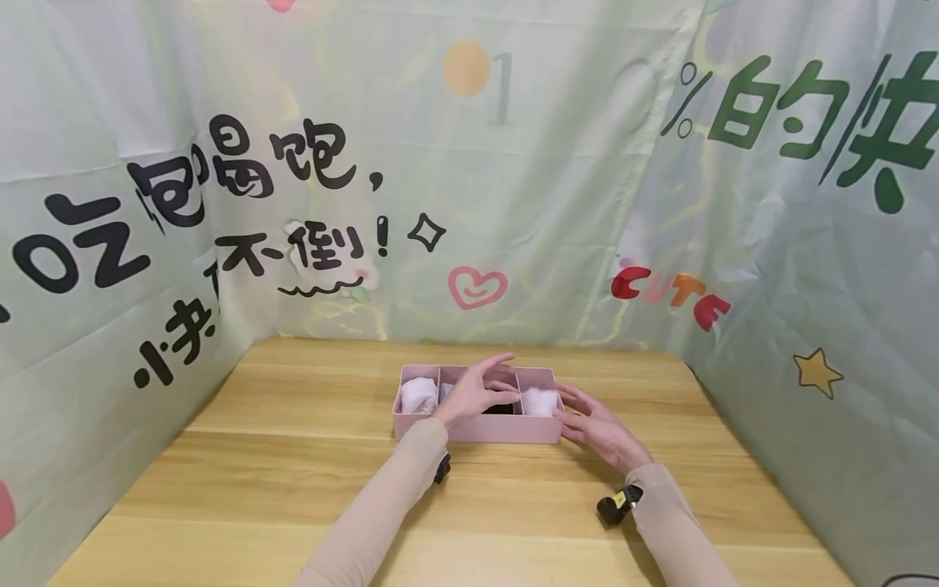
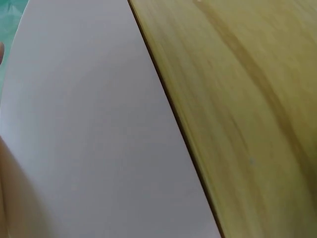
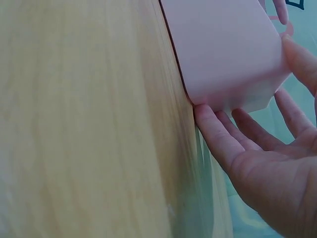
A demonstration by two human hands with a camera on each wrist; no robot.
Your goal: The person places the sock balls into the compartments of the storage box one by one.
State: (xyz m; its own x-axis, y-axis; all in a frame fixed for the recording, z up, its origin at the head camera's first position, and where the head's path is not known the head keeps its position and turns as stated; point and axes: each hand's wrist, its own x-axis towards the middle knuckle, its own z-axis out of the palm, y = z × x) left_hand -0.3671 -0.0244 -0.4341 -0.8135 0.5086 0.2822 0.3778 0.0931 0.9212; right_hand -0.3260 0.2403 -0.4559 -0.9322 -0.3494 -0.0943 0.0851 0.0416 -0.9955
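A pink divided box stands on the table with its long side toward me. Its left compartment holds a white cloth-like bundle, and the right one a white soft-looking bundle. Something black shows in the middle part, mostly covered by my left hand. That hand hovers over the middle compartments with its fingers extended and nothing visible in them. Against the box's right end rest the fingertips of my right hand, loosely spread. The left wrist view shows mainly the box's plain front wall.
The wooden table extends around the box. Pale printed cloth hangs along the back and both sides. A small black wrist camera sits at the right cuff.
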